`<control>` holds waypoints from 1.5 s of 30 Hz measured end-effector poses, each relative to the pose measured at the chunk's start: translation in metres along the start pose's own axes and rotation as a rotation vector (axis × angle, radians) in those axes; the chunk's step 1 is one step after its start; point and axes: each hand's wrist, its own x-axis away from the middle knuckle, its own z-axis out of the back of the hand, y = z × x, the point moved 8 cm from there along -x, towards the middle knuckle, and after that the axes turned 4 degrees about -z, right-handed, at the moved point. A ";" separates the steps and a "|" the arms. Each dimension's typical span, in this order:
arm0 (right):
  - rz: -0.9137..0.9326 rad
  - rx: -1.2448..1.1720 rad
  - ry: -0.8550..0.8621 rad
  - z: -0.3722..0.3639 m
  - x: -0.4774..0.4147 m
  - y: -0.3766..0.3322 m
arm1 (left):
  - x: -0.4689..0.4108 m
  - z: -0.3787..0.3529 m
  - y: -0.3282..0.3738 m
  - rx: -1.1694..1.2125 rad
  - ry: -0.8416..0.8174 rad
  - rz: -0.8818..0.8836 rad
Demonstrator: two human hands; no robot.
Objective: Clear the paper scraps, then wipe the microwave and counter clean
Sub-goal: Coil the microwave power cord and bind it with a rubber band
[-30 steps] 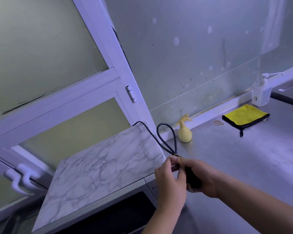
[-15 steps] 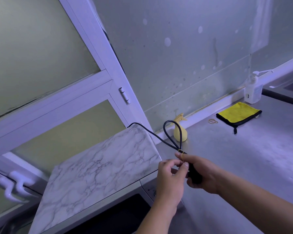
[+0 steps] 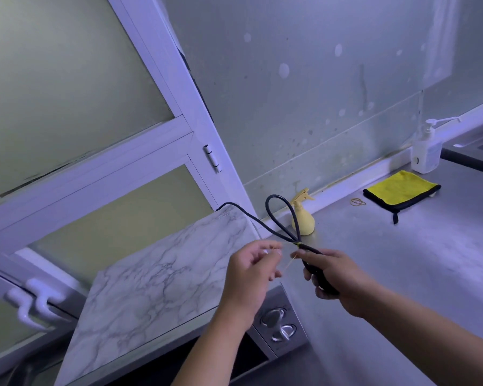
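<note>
Nearest, at about six o'clock, stands one microwave [image 3: 162, 285] with a white-and-grey marble-patterned top and two round silver knobs [image 3: 279, 324] on its front panel; it sits on the grey metal tabletop [image 3: 402, 260]. Just above the knobs two bare hands meet. The left hand [image 3: 251, 277] has its fingers curled, the grip pinching a thin yellow rubber band [image 3: 289, 260] that stretches across to the cable. The right hand [image 3: 335, 277] has its grip wrapped round one folded black power cable [image 3: 282, 218], whose single loop rises toward twelve o'clock while the other strand runs back over the microwave's far corner. Behind the loop, touching the tabletop near the wall, stands one small pale-yellow plastic spray bottle [image 3: 303, 218]. Further off at about two o'clock lie a small cluster of tan rubber bands [image 3: 358, 201], too small to count, and just beside them one folded yellow microfibre cloth with black edging [image 3: 400, 190]. Beyond the cloth, against the wall, stands one white pump-dispenser bottle [image 3: 427, 151]. At ten o'clock are frosted window panes in white frames [image 3: 140, 151].
</note>
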 end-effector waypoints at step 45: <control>0.625 0.429 -0.150 -0.022 0.028 -0.049 | -0.028 -0.033 -0.010 -0.213 -0.454 0.249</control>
